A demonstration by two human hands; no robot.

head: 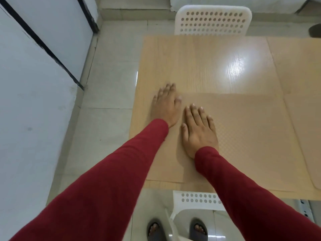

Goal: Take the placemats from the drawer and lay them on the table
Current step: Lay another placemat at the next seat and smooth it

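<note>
Looking down from the head camera, I see both hands pressed flat on the near-left part of a light wooden table [199,66]. My left hand [165,108] lies palm down with fingers spread, gripping nothing, its thumb at the left edge of a tan placemat [243,136] and the rest of it on the bare wood just beside. My right hand [198,131] rests open and flat on that same placemat, holding nothing. This mat lies flat along the near edge of the table. A second placemat [305,129] lies just to its right, running out of view. Farther right and back, a third placemat [295,63] lies flat too. Both arms wear dark red sleeves [121,171]. A white perforated chair [213,20] stands at the far side, another white chair [196,200] at the near side, beside my dark slippers [154,230].
</note>
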